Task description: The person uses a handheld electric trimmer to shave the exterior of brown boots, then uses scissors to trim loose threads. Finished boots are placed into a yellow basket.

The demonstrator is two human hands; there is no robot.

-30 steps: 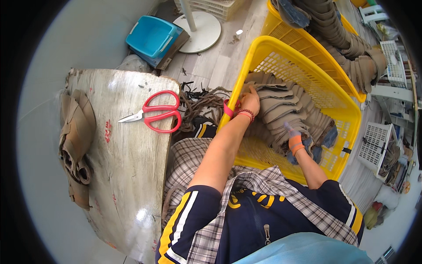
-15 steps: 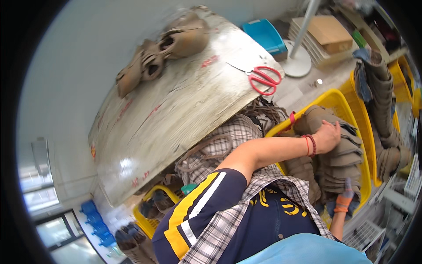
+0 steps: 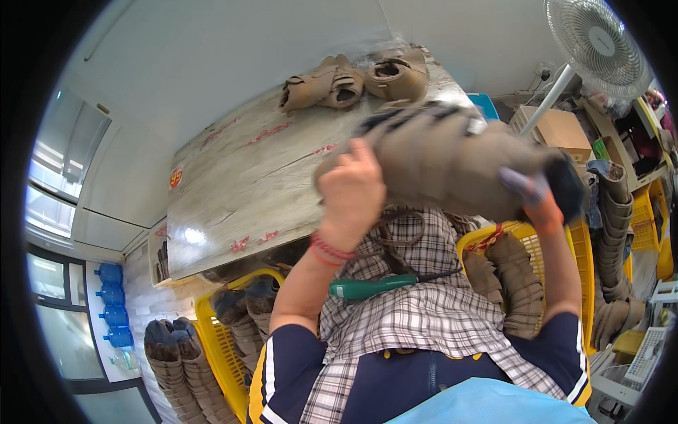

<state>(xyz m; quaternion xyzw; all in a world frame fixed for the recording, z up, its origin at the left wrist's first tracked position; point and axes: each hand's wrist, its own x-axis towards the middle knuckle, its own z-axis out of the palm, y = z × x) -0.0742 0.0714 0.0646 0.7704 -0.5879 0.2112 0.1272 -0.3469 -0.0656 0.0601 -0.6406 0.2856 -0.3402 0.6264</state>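
A long stack of brown shoe uppers (image 3: 445, 162), nested into one another and smeared by motion, is held up sideways over the table's near edge. At its left end my left hand (image 3: 353, 187) is closed around it, with a beaded bracelet on the wrist. My right hand (image 3: 540, 201), in an orange and purple partial glove, grips the right end beside a dark opening. Below the stack, a tool with a green handle and thin dark shaft (image 3: 374, 286) lies across the plaid apron (image 3: 417, 314) on my lap. Brown cords rest there too.
Several brown shoe uppers (image 3: 328, 85) sit at the far side of the worn table (image 3: 233, 191). Yellow baskets (image 3: 212, 332) with stacked uppers stand at left and right. A standing fan (image 3: 600, 42) rises at back right, near a cardboard box (image 3: 565, 131). Blue water bottles (image 3: 113, 297) line the left.
My hands have lifted a stack of uppers out of the right yellow basket and brought it over the table edge. The view has swung left, and the red scissors no longer show.
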